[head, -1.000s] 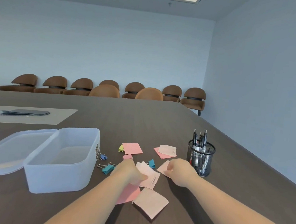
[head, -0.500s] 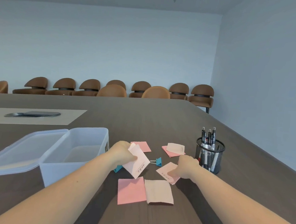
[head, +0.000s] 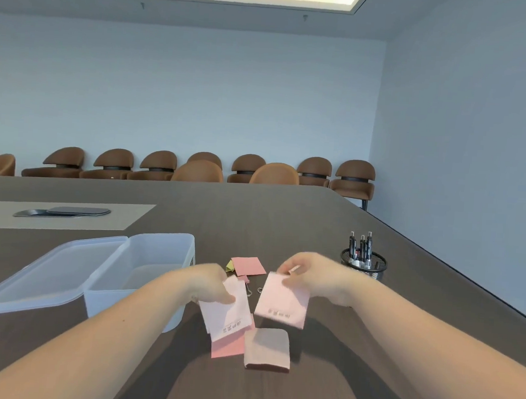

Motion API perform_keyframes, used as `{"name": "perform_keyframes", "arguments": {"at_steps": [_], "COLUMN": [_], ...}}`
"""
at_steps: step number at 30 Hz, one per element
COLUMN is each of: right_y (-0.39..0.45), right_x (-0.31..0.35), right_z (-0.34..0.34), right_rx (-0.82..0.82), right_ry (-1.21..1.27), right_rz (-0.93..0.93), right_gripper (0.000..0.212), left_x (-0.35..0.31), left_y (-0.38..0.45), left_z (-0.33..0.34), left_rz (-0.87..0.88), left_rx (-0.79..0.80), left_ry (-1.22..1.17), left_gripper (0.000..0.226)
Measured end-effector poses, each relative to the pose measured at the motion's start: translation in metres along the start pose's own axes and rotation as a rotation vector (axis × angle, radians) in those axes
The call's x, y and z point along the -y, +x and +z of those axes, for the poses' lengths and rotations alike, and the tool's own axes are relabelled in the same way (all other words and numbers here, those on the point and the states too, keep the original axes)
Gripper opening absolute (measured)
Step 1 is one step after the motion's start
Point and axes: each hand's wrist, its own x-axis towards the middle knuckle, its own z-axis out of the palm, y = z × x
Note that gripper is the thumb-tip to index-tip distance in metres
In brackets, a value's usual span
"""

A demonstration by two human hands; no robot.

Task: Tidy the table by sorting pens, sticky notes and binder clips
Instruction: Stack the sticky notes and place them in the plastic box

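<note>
Two pale pink sticky notes are up off the tabletop (head: 285,219), one in each hand. The left hand (head: 210,284) pinches the upper edge of the left note (head: 227,313), which hangs down from the fingers with a line of small writing near its lower edge. The right hand (head: 311,276) grips the top of the right note (head: 282,303), fingers closed over its upper edge, and this sheet also carries writing along its bottom. The two notes hang just beside each other with a narrow gap between them. Both forearms reach in from the near edge and converge toward the middle.

Below the held notes, a darker pink note (head: 228,346) and a beige-pink note (head: 267,349) lie flat, touching side by side. Farther off lies another pink note (head: 248,265) with a yellow-green binder clip (head: 229,266) at its left edge. A clear plastic box (head: 144,272) with its lid open sits to the left, and a black mesh cup (head: 363,267) holding pens (head: 360,246) stands to the right.
</note>
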Motion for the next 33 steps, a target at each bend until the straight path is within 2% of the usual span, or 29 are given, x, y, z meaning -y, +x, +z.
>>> {"name": "perform_keyframes", "arguments": {"at_steps": [2,6,10,12,14,20,25,29,33], "right_y": [-0.001,0.000,-0.002,-0.003,-0.003,-0.003,-0.009,-0.007,0.002], "right_x": [-0.006,-0.013,-0.007,-0.002,0.001,0.002,0.000,-0.003,-0.004], "right_z": [0.017,0.040,0.045,0.044,0.044,0.046,0.046,0.039,0.027], "right_rx": [0.113,0.209,0.313,0.332,0.331,0.388,0.396,0.333,0.237], "right_ry": [-0.110,-0.408,-0.652,-0.728,-0.804,-0.921,-0.918,-0.865,-0.736], "right_rz": [0.034,0.078,0.083,0.098,0.119,0.155,0.147,0.090,0.090], "right_gripper": [0.031,0.064,0.065,0.072,0.076,0.071,0.071,0.049,0.050], "left_x": [0.000,0.003,0.005,0.004,0.004,-0.002,-0.003,0.003,0.008], "left_y": [0.001,0.005,0.010,0.011,0.010,0.008,0.011,0.014,0.022], "left_z": [0.011,0.032,0.041,0.040,0.039,0.038,0.041,0.040,0.031], "left_rz": [0.004,0.004,0.008,0.000,-0.003,-0.012,-0.019,-0.048,-0.082], "left_rx": [0.038,0.063,0.069,0.082,0.093,0.105,0.085,0.009,-0.103], "left_ry": [0.105,0.130,0.124,0.159,0.198,0.264,0.242,0.137,-0.055], "left_gripper": [0.021,0.049,0.075,0.089,0.094,0.088,0.066,0.052,0.033]}}
